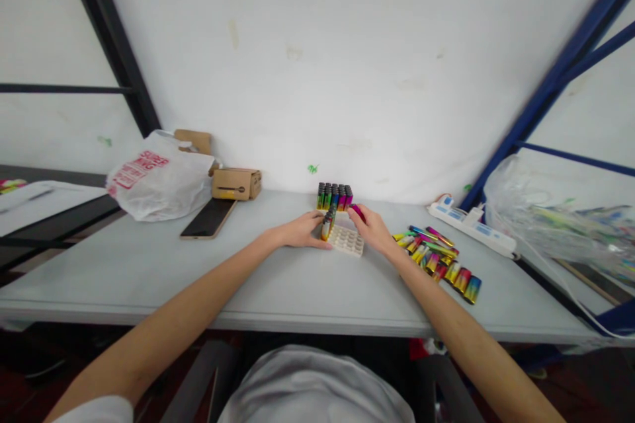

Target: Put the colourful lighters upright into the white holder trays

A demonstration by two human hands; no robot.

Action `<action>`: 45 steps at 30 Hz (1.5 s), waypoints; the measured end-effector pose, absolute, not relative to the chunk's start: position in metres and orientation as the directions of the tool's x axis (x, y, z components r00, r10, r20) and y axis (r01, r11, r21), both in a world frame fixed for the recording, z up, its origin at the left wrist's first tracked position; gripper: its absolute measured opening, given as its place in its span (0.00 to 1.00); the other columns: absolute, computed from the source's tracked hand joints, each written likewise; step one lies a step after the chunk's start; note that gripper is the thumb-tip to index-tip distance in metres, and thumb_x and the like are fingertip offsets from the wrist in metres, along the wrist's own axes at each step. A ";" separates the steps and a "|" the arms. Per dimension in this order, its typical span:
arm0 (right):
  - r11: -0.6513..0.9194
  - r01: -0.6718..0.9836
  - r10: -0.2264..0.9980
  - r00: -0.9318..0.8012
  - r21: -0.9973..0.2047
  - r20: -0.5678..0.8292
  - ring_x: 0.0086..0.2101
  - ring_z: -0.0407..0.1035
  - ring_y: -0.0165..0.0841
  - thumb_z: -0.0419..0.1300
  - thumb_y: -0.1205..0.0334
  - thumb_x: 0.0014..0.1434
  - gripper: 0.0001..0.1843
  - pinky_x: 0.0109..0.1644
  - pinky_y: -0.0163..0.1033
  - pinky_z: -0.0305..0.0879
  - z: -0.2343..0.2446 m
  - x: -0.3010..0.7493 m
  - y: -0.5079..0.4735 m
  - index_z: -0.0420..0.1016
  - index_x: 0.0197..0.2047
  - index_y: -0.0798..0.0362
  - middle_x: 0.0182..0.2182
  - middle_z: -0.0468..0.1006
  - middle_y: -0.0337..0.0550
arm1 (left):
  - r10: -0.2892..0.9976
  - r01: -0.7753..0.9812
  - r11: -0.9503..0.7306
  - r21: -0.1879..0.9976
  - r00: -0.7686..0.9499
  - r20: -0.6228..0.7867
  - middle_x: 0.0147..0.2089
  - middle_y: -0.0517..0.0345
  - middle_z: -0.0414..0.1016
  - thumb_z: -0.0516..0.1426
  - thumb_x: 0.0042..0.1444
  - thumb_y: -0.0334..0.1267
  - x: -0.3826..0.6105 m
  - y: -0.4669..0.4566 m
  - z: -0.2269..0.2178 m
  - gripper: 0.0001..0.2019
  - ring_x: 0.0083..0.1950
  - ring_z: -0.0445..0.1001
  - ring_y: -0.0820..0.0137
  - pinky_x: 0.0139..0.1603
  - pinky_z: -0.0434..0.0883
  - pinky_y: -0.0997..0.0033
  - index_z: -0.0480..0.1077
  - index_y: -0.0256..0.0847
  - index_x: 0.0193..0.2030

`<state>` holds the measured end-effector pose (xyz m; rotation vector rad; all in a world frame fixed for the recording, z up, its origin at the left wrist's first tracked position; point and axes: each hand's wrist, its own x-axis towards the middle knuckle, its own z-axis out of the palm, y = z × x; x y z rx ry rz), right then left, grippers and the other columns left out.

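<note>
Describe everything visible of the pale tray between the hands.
The pale tray looks like plastic, with a grid of round sockets. It lies flat and slightly skewed on the grey table. Upright coloured cylinders stand along its left side; open sockets show to their right. The left hand appears to touch its near-left corner; whether the right hand touches it is unclear.

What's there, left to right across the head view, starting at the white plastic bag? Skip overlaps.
White plastic bag with red print → small cardboard box → left hand → white tray → right hand → loose multicoloured lighters → clear plastic bag.
</note>
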<state>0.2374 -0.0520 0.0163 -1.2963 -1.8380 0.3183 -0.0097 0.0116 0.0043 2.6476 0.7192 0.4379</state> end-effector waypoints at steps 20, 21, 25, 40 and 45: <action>0.478 0.735 0.865 -0.298 -0.481 0.403 0.31 0.72 0.34 0.52 0.54 0.73 0.15 0.39 0.36 0.62 0.009 0.236 -0.048 0.74 0.41 0.54 0.33 0.83 0.46 | 0.544 0.436 -0.801 0.411 0.817 0.192 0.72 0.39 0.64 0.64 0.55 0.66 -0.009 0.015 -0.001 0.45 0.72 0.63 0.50 0.73 0.59 0.58 0.64 0.37 0.70; 0.487 0.742 0.858 -0.307 -0.461 0.412 0.32 0.72 0.34 0.53 0.55 0.73 0.14 0.40 0.36 0.62 0.008 0.237 -0.047 0.74 0.41 0.54 0.34 0.83 0.46 | 0.542 0.436 -0.802 0.408 0.819 0.190 0.72 0.39 0.64 0.64 0.55 0.66 -0.009 0.015 -0.001 0.45 0.72 0.63 0.50 0.73 0.59 0.58 0.64 0.37 0.69; 0.518 0.748 0.840 -0.352 -0.415 0.413 0.33 0.71 0.35 0.52 0.56 0.74 0.16 0.40 0.37 0.62 0.005 0.239 -0.042 0.74 0.40 0.55 0.34 0.81 0.46 | 0.537 0.432 -0.808 0.401 0.820 0.197 0.72 0.40 0.65 0.63 0.55 0.67 -0.009 0.016 -0.002 0.44 0.72 0.63 0.50 0.73 0.60 0.57 0.63 0.39 0.69; 0.540 0.806 0.829 -0.461 -0.242 0.316 0.37 0.71 0.35 0.55 0.61 0.74 0.13 0.45 0.37 0.63 0.001 0.241 -0.033 0.80 0.44 0.58 0.38 0.80 0.50 | 0.535 0.423 -0.808 0.411 0.818 0.209 0.71 0.40 0.66 0.64 0.55 0.66 -0.010 0.014 0.001 0.43 0.70 0.65 0.49 0.73 0.60 0.55 0.65 0.38 0.68; 0.395 0.901 0.899 -0.339 -0.178 0.277 0.42 0.74 0.38 0.52 0.57 0.75 0.18 0.49 0.38 0.64 0.015 0.269 -0.034 0.82 0.48 0.56 0.42 0.81 0.53 | 0.538 0.432 -0.804 0.408 0.822 0.189 0.70 0.39 0.66 0.64 0.55 0.66 -0.009 0.012 0.005 0.43 0.71 0.64 0.49 0.73 0.60 0.56 0.66 0.36 0.67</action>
